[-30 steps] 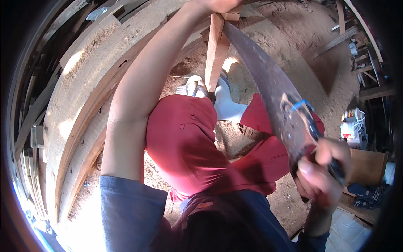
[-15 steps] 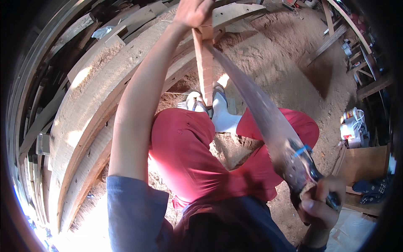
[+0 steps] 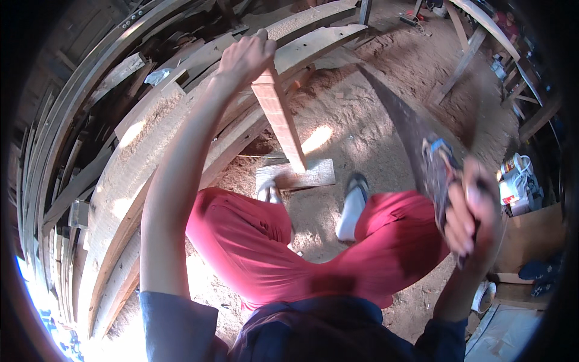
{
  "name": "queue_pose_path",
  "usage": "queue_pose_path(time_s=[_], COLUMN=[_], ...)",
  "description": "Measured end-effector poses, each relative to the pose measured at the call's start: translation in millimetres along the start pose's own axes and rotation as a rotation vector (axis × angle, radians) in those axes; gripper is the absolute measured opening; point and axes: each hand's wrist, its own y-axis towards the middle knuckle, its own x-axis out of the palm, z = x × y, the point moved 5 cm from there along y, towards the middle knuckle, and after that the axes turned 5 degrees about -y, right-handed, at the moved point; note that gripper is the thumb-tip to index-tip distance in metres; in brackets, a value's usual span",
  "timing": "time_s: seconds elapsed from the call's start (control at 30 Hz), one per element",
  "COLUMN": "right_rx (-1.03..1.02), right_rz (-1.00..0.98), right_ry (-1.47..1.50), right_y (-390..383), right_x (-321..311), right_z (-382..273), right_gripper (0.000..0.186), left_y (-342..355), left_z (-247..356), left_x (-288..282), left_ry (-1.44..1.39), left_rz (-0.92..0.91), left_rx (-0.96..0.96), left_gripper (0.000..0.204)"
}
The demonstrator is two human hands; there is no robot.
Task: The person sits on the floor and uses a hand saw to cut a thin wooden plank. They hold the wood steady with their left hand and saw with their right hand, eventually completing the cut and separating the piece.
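My left hand (image 3: pixel 246 58) is closed around the top end of a wooden piece (image 3: pixel 278 114) with a row of cross marks on its face. The lower end of that piece stands on a short, flat board (image 3: pixel 318 172) on the ground between my feet. In my right hand (image 3: pixel 470 208) is the handle of a handsaw (image 3: pixel 401 114), partly wrapped with blue. The saw's blade points up and away from me, apart from the wood. My right fingers are a little blurred.
Long, thick planks (image 3: pixel 136 175) curve along my left, with sawdust on top. Behind them lie stacked boards and offcuts. To the right are white containers (image 3: pixel 515 184), a brown panel (image 3: pixel 531 235) and dark blue cloth (image 3: pixel 537 271). Sawdust covers the ground (image 3: pixel 386 54).
The saw has come away from the wood and swung right and upward. The wooden piece now tilts differently, its top further left. My right foot has shifted right and my knees are spread apart.
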Motion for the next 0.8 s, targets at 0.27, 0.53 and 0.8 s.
queue_pose_path(time_s=[0.27, 0.53, 0.8], right_rx=[0.116, 0.196, 0.261], right_rz=[-0.037, -0.106, -0.041], right_ry=[-0.255, -0.404, -0.377], right_y=[193, 270, 298], right_x=[-3, 5, 6], right_z=[46, 117, 135], right_gripper=[0.020, 0.034, 0.032], left_y=[5, -10, -19], left_z=[9, -16, -31], left_x=[-15, 12, -5], left_ry=[-0.419, -0.235, -0.472], left_rz=[-0.396, 0.292, 0.594], left_rx=[-0.127, 0.014, 0.004], left_gripper=[0.077, 0.055, 0.044])
